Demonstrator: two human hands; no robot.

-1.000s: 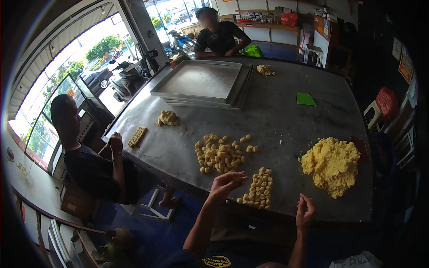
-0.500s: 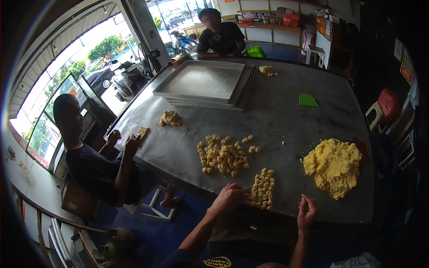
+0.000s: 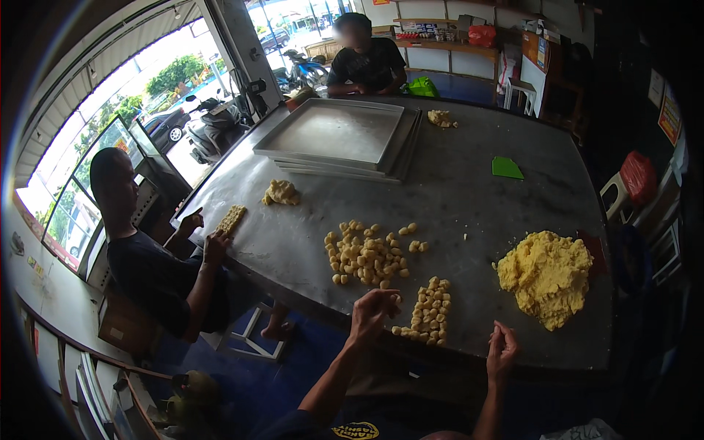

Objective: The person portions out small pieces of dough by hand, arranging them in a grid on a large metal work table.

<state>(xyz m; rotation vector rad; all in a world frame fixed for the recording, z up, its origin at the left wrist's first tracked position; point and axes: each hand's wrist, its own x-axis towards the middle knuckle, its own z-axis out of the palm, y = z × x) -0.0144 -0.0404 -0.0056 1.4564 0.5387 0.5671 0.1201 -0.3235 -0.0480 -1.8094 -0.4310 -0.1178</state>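
My left hand (image 3: 372, 314) hangs above the table's near edge with fingers curled, a small pale dough ball at its fingertips. Just right of it, small dough balls (image 3: 429, 314) sit packed in an L-shaped block; a looser pile of balls (image 3: 364, 257) lies behind. My right hand (image 3: 501, 350) is at the near edge, fingertips pinched together; whether they hold anything is hidden. Beyond it rests a large crumbly yellow dough mound (image 3: 544, 275), partly over a red flat piece (image 3: 595, 246). All these are on the steel table (image 3: 469, 213).
Stacked metal trays (image 3: 330, 132) sit at the back, near dough lumps (image 3: 281, 192) and a green scraper (image 3: 506, 167). A co-worker (image 3: 147, 271) at left has hands at a bumpy dough slab (image 3: 231, 219); another person (image 3: 367, 73) leans at the far side.
My left hand dipped to the block of balls and has risen slightly, more curled. The left co-worker's hands moved onto the slab. The whole view shifted slightly.
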